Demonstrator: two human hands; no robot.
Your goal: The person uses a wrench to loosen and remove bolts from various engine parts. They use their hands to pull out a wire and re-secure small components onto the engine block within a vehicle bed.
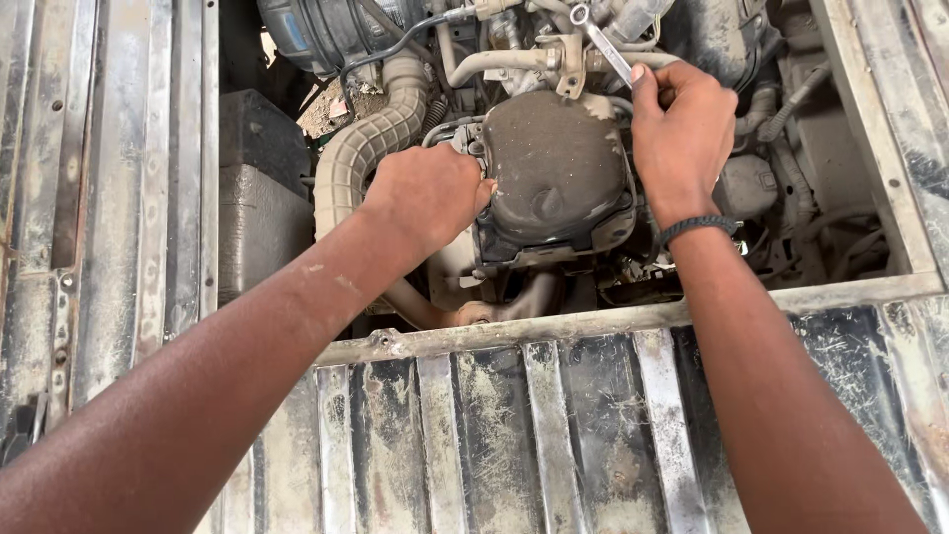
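Bracing the dusty engine cover (554, 163) with curled left hand (427, 193) fingers, while the right hand (682, 124) grips a spanner (603, 42) for leverage on the pipe fitting (565, 61).

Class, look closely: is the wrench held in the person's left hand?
No. The right hand grips the wrench, while the left hand rests against the dusty engine cover.
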